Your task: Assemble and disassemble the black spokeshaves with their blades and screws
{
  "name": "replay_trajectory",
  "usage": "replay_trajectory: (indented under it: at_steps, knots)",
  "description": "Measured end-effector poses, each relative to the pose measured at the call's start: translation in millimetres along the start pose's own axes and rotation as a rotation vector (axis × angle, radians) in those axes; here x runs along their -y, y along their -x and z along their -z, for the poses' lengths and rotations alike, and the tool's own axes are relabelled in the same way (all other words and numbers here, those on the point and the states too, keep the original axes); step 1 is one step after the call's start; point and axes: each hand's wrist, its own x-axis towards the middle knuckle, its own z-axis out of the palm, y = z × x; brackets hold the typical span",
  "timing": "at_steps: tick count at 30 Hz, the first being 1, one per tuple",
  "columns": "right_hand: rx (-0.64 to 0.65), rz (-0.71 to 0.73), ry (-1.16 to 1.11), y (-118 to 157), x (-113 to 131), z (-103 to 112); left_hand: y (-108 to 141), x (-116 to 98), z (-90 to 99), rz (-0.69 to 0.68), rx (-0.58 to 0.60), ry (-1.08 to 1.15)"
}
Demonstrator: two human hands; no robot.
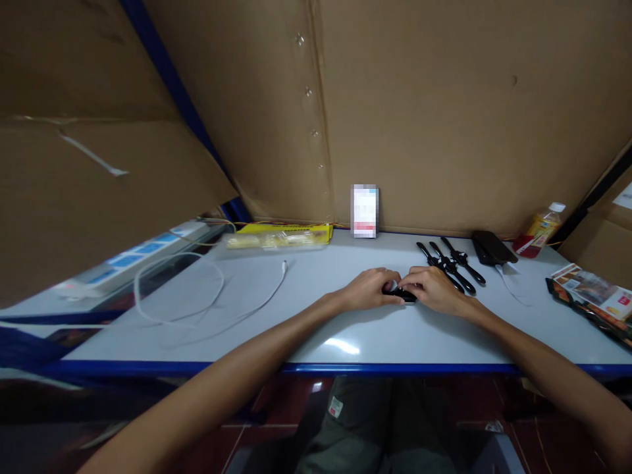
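Note:
Both hands meet over the white table (306, 329), around a small black item (405, 295) low against the surface. My left hand (371, 289) has its fingers closed on the item's left part. From the other side, my right hand (434, 291) pinches at its top, where a bit of something pale shows between the hands. The fingers hide much of the item, so its full shape cannot be made out. Just beyond my right hand lie three slim black propeller-like pieces (463, 261), side by side and slanted.
A phone (365, 212) leans on the cardboard wall. Behind left are a yellow packet (281, 237), a white cable (247, 311) and a power strip (143, 255). At right are a black case (492, 248), a bottle (542, 227) and printed packaging (595, 293).

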Motion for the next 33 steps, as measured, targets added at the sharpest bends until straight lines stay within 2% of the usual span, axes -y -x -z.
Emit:
replay_trajectory:
  at_steps: [8,15,22,26,33]
  knots:
    - [-0.003,0.085,0.068,1.2,0.3,2.8,0.4,-1.9,1.6,-0.006,-0.011,0.01]
    - [-0.049,0.0,0.159,1.0,5.4,-1.7,0.0,-0.6,0.1,-0.013,-0.015,0.005]
    - [-0.044,0.057,0.077,-0.1,6.1,-2.0,-0.1,-0.5,0.9,-0.002,-0.018,0.0]
    - [-0.048,0.022,-0.006,-0.2,4.9,-2.0,0.2,0.2,0.6,-0.004,-0.025,0.007]
    - [-0.039,0.042,0.072,-2.2,2.2,-4.5,-0.3,0.1,0.4,0.001,-0.015,0.01]
